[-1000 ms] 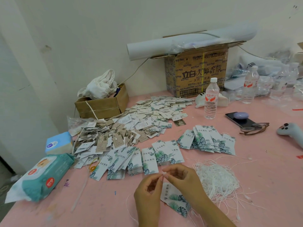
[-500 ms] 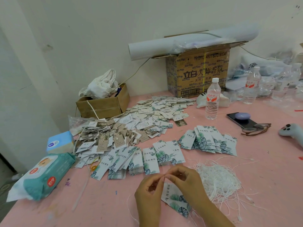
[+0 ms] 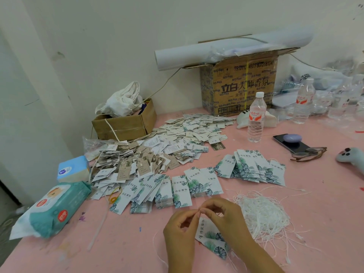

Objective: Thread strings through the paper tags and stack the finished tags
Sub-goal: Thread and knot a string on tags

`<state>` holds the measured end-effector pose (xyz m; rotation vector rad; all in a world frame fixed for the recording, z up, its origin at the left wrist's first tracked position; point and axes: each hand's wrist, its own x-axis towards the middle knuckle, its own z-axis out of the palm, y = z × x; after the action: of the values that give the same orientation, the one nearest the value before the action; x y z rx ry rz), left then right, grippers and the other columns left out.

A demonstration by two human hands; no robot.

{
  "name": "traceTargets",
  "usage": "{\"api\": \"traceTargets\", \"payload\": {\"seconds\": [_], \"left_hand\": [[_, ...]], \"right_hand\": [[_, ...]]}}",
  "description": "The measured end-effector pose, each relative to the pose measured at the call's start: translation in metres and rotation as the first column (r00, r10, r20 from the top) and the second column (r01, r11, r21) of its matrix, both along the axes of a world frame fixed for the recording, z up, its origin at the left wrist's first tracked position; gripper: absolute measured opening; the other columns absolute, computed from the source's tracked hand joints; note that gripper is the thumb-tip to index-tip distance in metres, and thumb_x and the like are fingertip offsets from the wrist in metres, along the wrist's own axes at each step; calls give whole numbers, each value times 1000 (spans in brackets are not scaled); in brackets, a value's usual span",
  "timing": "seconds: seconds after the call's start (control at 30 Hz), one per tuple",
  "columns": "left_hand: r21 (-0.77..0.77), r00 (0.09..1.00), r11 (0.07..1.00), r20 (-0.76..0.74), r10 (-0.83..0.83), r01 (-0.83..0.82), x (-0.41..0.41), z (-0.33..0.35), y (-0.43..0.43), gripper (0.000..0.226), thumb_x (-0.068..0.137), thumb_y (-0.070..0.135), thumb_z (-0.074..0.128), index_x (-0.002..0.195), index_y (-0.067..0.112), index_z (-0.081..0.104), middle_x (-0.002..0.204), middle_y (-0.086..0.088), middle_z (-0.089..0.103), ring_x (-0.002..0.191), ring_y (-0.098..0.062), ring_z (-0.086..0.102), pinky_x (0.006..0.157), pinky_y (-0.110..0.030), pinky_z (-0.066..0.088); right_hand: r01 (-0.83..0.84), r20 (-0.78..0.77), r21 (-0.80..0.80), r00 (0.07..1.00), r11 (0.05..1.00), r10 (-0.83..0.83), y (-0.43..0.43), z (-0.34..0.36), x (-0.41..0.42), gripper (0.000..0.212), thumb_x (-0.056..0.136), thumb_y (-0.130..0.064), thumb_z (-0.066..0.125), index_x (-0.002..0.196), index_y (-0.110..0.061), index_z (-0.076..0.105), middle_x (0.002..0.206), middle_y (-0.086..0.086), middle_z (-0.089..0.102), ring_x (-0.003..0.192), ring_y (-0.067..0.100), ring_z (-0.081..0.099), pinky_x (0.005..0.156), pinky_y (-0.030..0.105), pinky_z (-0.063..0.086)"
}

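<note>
We note both hands low at the table's near edge, forearms coming in from below. Left hand and right hand meet fingertip to fingertip, each pinching at one spot above a leaf-printed tag; the string itself is too fine to make out there. The loose string pile lies just right of the right hand on the pink table.

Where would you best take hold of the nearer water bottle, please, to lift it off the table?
Probably around the bottle at its labelled middle, coming from the near side. It stands upright with open table in front; the big box stands close behind, and the white cap looks too small for a firm grip.
</note>
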<state>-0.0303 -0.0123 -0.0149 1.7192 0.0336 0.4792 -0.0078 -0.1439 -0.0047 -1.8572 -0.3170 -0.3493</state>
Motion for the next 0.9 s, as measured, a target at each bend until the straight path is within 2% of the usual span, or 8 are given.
{"api": "traceTargets", "payload": {"seconds": [0.13,0.23,0.37,0.47,0.57,0.67,0.77,0.9], "left_hand": [[-32,1000,999,-20,-10,9,0,1,1,29,76,8,79,71,36,78,77,1,72,67,-9,64,57,-17,48],[-103,997,994,-65,-34,27,0,3,4,26,74,13,81,71,39,78,73,3,74,64,-9,65,59,-21,51],[-209,991,975,-93,-97,76,-1,6,7,8,64,26,81,72,28,80,72,-3,75,65,-9,65,60,-20,51],[-254,984,961,-111,-138,106,0,6,9,14,57,27,82,69,21,80,69,-9,74,62,-11,63,57,-19,50],[-290,975,947,-129,-182,138,2,5,9,17,50,24,84,62,15,76,67,-14,72,58,-14,61,56,-21,49],[-308,973,939,-121,-194,149,2,6,9,20,49,26,84,64,16,75,67,-15,72,55,-13,62,53,-20,48],[-352,980,928,-102,-170,124,2,6,8,24,49,29,83,70,19,78,68,-14,73,60,-16,66,59,-24,52],[-366,979,923,-111,-169,118,3,5,8,23,48,27,84,68,17,78,67,-16,72,59,-18,66,61,-29,52]], "right_hand": [[4,40,-23,999,1000,-3,-1,0,0,29,80,-11,75,74,-39,70,77,-19,69,75,5,64,68,12,48],[-32,-39,123,999,992,37,0,2,-1,25,80,-8,73,73,-32,75,77,-10,72,73,6,66,68,14,49],[-113,-110,246,984,963,143,0,6,-1,23,80,-5,73,75,-27,76,78,-1,73,74,10,68,68,18,50],[-155,-124,301,972,941,200,0,6,-1,17,80,-5,73,76,-21,76,79,4,73,75,13,67,70,22,52],[-192,-141,360,956,913,257,2,6,-3,3,77,-13,73,77,-15,75,79,7,71,75,18,66,72,27,53],[-217,-134,396,948,892,290,2,7,-4,4,77,-17,73,77,-14,74,77,7,70,74,17,65,71,26,53],[-221,-134,429,943,876,304,3,8,-5,3,77,-16,74,77,-13,74,75,8,71,72,16,66,70,23,53],[-203,-149,425,945,882,290,3,8,-6,7,75,-19,75,78,-12,74,76,9,71,72,18,67,71,24,54]]}}
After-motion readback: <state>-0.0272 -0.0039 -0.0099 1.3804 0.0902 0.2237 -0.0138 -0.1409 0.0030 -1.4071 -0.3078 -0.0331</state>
